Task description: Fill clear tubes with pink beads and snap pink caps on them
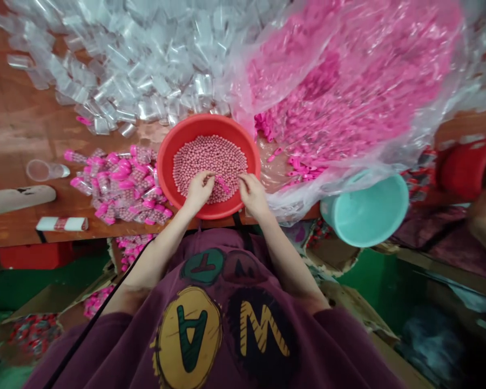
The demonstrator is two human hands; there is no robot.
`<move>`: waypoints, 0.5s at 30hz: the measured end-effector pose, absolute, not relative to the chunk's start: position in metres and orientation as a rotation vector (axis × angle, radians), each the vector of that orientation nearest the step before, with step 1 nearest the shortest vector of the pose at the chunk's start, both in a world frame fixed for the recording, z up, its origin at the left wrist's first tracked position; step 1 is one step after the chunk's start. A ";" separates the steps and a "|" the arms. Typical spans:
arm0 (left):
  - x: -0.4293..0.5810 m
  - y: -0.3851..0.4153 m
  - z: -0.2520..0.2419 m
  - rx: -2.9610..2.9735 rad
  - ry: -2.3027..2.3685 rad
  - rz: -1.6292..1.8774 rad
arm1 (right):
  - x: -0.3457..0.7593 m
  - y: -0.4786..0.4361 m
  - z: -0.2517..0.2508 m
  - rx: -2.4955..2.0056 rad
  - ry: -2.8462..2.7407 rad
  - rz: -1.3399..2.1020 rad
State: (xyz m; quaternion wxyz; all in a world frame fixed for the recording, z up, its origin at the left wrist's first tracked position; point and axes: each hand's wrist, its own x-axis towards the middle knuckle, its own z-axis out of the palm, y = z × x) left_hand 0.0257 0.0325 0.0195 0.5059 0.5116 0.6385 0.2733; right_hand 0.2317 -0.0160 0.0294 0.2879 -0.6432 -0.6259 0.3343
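A red bowl (168,156) full of small pink beads (210,156) stands at the table's near edge. Both my hands rest over its near side. My left hand (200,189) is curled, pinching a small pink tube (222,184) that points toward the other hand. My right hand (251,192) is closed with fingertips at the beads beside the tube; what it holds is too small to tell. Left of the bowl lies a heap of filled tubes with pink caps (121,183).
A pile of clear empty tubes (137,59) covers the far table. A plastic bag of pink caps (340,81) lies at right, a teal bowl (368,210) and a red tub (465,167) beyond it. A clear cup (44,170) sits at left.
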 end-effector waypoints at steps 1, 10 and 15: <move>0.021 0.036 0.021 1.228 1.579 0.696 | 0.243 -0.023 0.030 -1.729 -1.571 0.863; -0.036 0.139 0.058 1.075 1.981 1.005 | 0.266 -0.007 0.029 -1.738 -1.244 0.895; -0.047 0.208 0.062 1.026 1.986 0.840 | 0.242 0.096 0.049 -1.544 -1.510 0.776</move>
